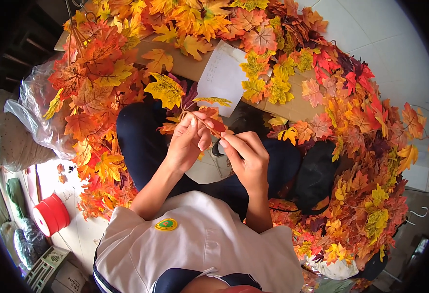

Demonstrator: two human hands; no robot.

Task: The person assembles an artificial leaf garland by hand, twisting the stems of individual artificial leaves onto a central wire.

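Observation:
Between my hands is a stem of artificial autumn leaves, with a yellow leaf at its upper left and darker red and purple leaves around it. My left hand pinches the stem, thumb and fingers pressed together. Close by on the right, my right hand has its thumb and fingertips closed at the stem's other end, near a small red leaf. Exactly what lies between the right fingertips is partly hidden. Both hands are above my lap, over my dark trousers.
Heaps of orange, yellow and red artificial leaves curve around me on both sides. Ahead, a white sheet of paper lies on flattened cardboard. At left are clear plastic bags and a red spool. A black bag-like object sits at right.

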